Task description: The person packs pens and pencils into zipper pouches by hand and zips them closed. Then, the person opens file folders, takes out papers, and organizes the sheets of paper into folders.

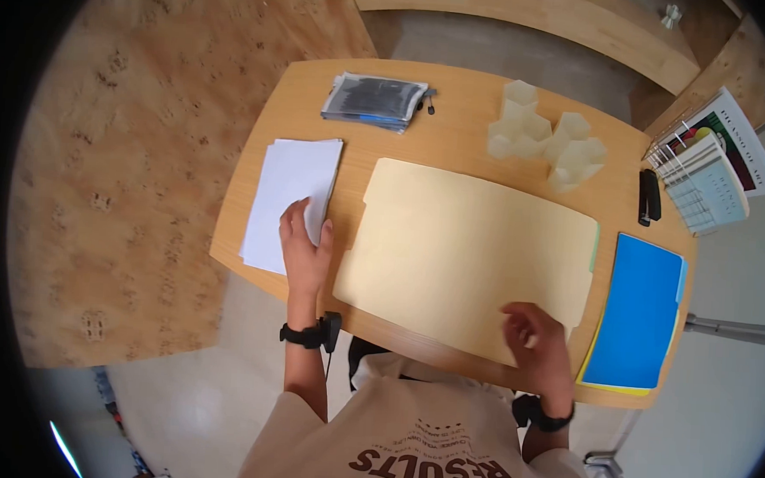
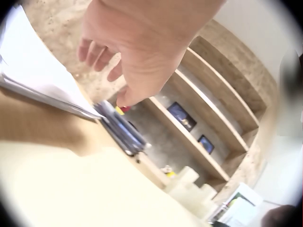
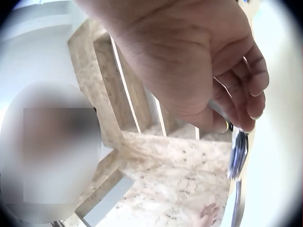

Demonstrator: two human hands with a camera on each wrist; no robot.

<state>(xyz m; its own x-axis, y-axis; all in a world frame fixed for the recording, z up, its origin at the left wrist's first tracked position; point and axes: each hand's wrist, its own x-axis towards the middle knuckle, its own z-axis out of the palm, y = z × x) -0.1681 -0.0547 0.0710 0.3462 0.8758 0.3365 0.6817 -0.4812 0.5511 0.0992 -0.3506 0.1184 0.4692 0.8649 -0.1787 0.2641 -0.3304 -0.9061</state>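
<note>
My left hand [image 1: 306,252] hovers over the near right part of a stack of white paper [image 1: 294,175], holding nothing. Its fingers look relaxed and slightly bent in the left wrist view, with the thumb apart from them. A large cream file folder [image 1: 468,248] lies flat in the middle of the table, with a green edge showing at its right side. Over the folder's near right part is my right hand [image 1: 539,347], fingers loosely curled and nothing in them. In the right wrist view the thumb comes close to the fingertips.
Zippered pouches [image 1: 374,100] lie at the back left. Cream hexagonal holders [image 1: 544,135] stand at the back. On the right are a black stapler [image 1: 649,198], a blue folder [image 1: 636,313] over a yellow one, and a wire rack with books [image 1: 706,174]. Wooden shelves [image 2: 208,104] stand beyond.
</note>
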